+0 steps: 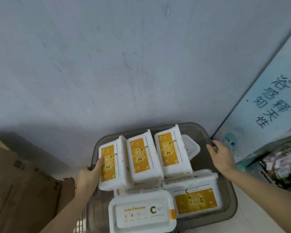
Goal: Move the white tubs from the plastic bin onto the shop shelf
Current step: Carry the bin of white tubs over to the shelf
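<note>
A grey translucent plastic bin (200, 130) sits low in the head view, holding several white tubs with orange labels. Three tubs (141, 157) stand on edge in a row at the back; a fourth (195, 195) lies at the front right and a fifth (141, 214) lies lid-up at the front left. Another lid (191, 147) shows behind the row. My left hand (89, 175) grips the bin's left rim, fingers against the leftmost tub (109, 163). My right hand (220, 155) grips the bin's right rim.
A grey-white wall (124, 64) fills the view ahead. A brown cardboard box (20, 179) stands at the left. At the right a pale blue printed panel (267, 106) leans, with packaged goods (279, 165) below it. A wire grid (81, 222) shows under the bin.
</note>
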